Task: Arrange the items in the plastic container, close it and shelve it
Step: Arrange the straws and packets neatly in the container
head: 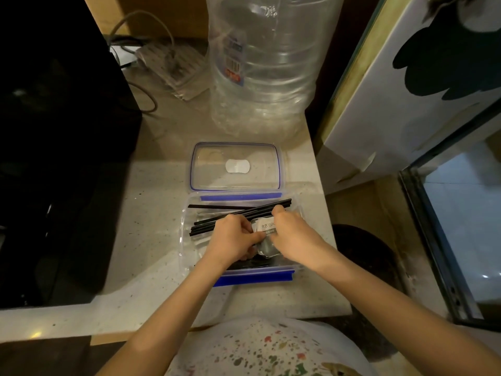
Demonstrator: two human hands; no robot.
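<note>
A clear plastic container (187, 240) with blue clips sits open on the pale counter. Its clear lid (235, 166), blue-edged with a white label, lies flat just behind it. Several black sticks (241, 213) lie slantwise inside the container. Both hands are inside it: my left hand (233, 237) and my right hand (291, 234) grip a stack of small silver-and-white packets (267, 233) between them. My right fingers also touch the black sticks. More dark items lie under my left wrist, mostly hidden.
A large clear water jug (265, 63) stands behind the lid. A black appliance (59, 158) fills the left side. A cable and power strip (170, 63) lie at the back. The counter edge (329, 213) drops off on the right beside a white board and a glass tank (461, 226).
</note>
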